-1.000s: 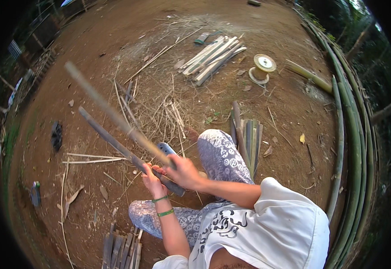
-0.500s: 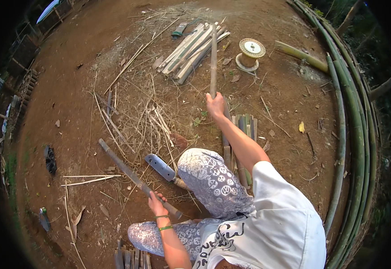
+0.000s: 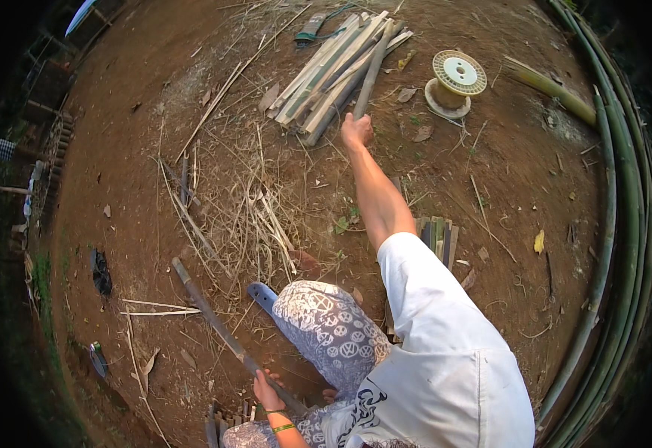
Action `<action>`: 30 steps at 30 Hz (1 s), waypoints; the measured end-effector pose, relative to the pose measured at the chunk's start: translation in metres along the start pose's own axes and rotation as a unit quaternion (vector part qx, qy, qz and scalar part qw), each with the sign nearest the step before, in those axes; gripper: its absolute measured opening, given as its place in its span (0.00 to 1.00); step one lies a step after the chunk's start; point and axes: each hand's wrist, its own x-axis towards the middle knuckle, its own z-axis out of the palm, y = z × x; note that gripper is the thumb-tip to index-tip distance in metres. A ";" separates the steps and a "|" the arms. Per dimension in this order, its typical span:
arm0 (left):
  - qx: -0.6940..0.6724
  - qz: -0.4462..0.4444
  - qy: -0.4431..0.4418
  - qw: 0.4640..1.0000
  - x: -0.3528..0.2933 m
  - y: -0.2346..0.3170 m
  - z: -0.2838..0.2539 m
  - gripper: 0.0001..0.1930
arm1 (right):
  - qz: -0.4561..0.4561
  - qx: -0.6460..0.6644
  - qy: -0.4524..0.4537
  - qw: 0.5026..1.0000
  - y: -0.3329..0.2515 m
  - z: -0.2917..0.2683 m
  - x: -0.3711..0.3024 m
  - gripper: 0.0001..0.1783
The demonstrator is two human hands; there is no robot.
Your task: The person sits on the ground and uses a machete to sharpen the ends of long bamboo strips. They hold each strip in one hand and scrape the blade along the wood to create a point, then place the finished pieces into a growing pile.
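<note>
- The right hand [image 3: 356,131] reaches far forward, its fingers closed around the near end of a dark bamboo strip [image 3: 375,72].
- That strip's far part overlaps the right side of a pile of split bamboo strips [image 3: 317,73] on the ground; whether it rests on them or hangs just above, I cannot tell.
- The left hand [image 3: 266,390], low by the knees, grips a second bamboo strip [image 3: 218,321], which slants forward and to the left, well apart from the pile.
- As far as the view shows, much splitting looks done: besides the pile, cut pieces stand out in a bundle [image 3: 439,235] beyond the right arm and another bundle [image 3: 229,417] by the left knee.
- Both held strips appear not yet laid down, and the long green poles [image 3: 625,224] at right look whole.
- A broad knife blade [image 3: 263,296] lies unheld beside the knee, near scattered shavings [image 3: 255,201].
</note>
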 end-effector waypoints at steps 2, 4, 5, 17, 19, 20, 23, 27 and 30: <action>-0.002 0.005 0.021 1.000 -0.005 0.000 0.003 0.18 | 0.024 0.059 -0.016 0.998 -0.010 0.016 -0.003 0.25; 0.007 0.016 0.036 0.999 -0.006 0.005 0.011 0.17 | -0.018 0.110 -0.063 0.992 -0.008 0.027 0.014 0.29; 0.018 0.031 0.039 0.999 -0.005 0.008 0.015 0.17 | -0.040 0.136 -0.084 0.986 -0.008 0.033 0.025 0.31; 0.043 0.222 0.062 0.972 -0.039 0.162 0.093 0.17 | -0.095 0.055 -0.792 0.601 -0.061 -0.115 -0.272 0.37; 0.036 0.279 0.016 0.959 -0.026 0.199 0.127 0.17 | -0.145 0.039 -0.782 0.605 -0.030 -0.146 -0.341 0.35; 0.015 0.298 -0.001 0.954 -0.020 0.213 0.141 0.18 | -0.090 0.097 -0.794 0.593 -0.043 -0.167 -0.357 0.35; -0.026 0.307 -0.054 0.950 -0.026 0.248 0.205 0.21 | -0.042 0.221 -0.651 0.725 -0.040 -0.183 -0.394 0.23; 0.248 0.495 -0.038 0.832 -0.014 0.272 0.258 0.22 | -0.094 0.183 -0.475 0.856 -0.055 -0.182 -0.364 0.18; 0.280 0.563 0.004 0.778 -0.008 0.268 0.282 0.22 | -0.066 0.199 -0.390 0.896 -0.051 -0.170 -0.334 0.17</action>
